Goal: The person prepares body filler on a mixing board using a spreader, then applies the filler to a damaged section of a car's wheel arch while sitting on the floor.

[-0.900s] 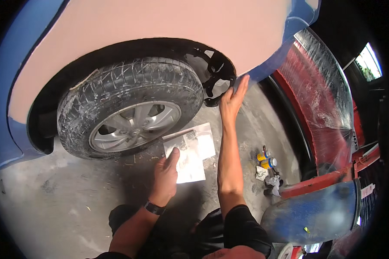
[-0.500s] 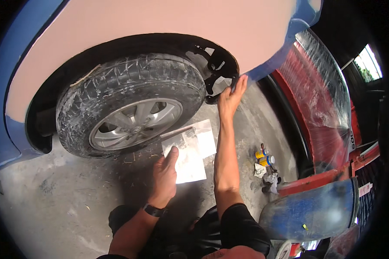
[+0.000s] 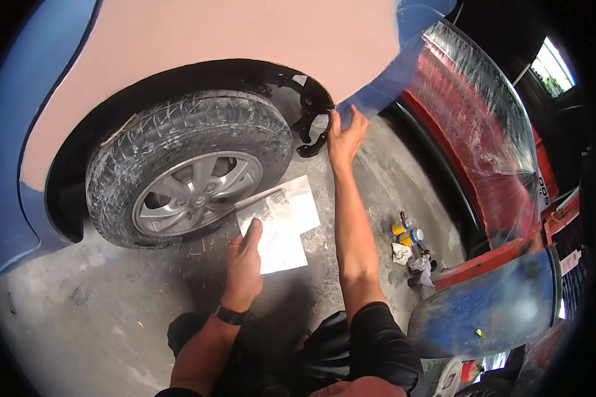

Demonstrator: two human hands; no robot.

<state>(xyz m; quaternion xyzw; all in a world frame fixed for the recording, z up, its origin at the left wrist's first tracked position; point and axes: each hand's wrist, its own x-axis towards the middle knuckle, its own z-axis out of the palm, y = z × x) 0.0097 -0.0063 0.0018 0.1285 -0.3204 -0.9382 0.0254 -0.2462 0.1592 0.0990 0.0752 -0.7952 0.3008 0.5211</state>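
Note:
My left hand [image 3: 244, 268] is closed on flat white sheets [image 3: 283, 241] below the wheel, its thumb pressed on top. Two rectangular pieces show, overlapping at an angle, with a grey smudge near their upper part; their material is unclear. Higher up on the right, my right hand [image 3: 346, 140] reaches the lower rear corner of the wheel arch. Its thumb and fingers are spread at the edge of the car's blue lower panel [image 3: 377, 89], and I see nothing held there. Pinkish filler or primer covers the body panel [image 3: 245, 30] above.
A dusty tyre [image 3: 192, 132] with a silver rim [image 3: 195, 198] fills the arch. Yellow-and-blue containers [image 3: 410, 236] and crumpled white material [image 3: 401, 253] lie on the concrete floor. Rightward stand a blue drum [image 3: 487, 314] and a plastic-covered red car part [image 3: 473, 139].
My right hand's fingers have spread apart, and it has shifted slightly along the panel's lower edge. The left hand keeps hold of the white sheets. The whole view has shifted a little.

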